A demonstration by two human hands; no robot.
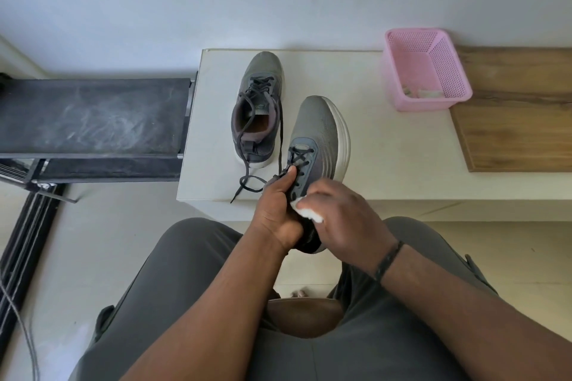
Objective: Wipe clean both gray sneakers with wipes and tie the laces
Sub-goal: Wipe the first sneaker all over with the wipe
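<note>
One gray sneaker [258, 108] stands on the white table [387, 148], toe pointing away, its dark laces untied and trailing toward the table's front edge. The second gray sneaker [318, 136] is lifted and tilted onto its side, white sole facing right. My left hand [277, 213] grips it around the heel and tongue, thumb by the laces. A crumpled white wipe [309, 212] is held in my right hand [340, 219], which presses it against the sneaker's side near the heel.
A pink mesh basket [424, 68] with bits of used wipe in it sits at the table's back right, beside a wooden board [520, 120]. A dark bench [93, 117] stands left of the table. My knees in gray trousers are below.
</note>
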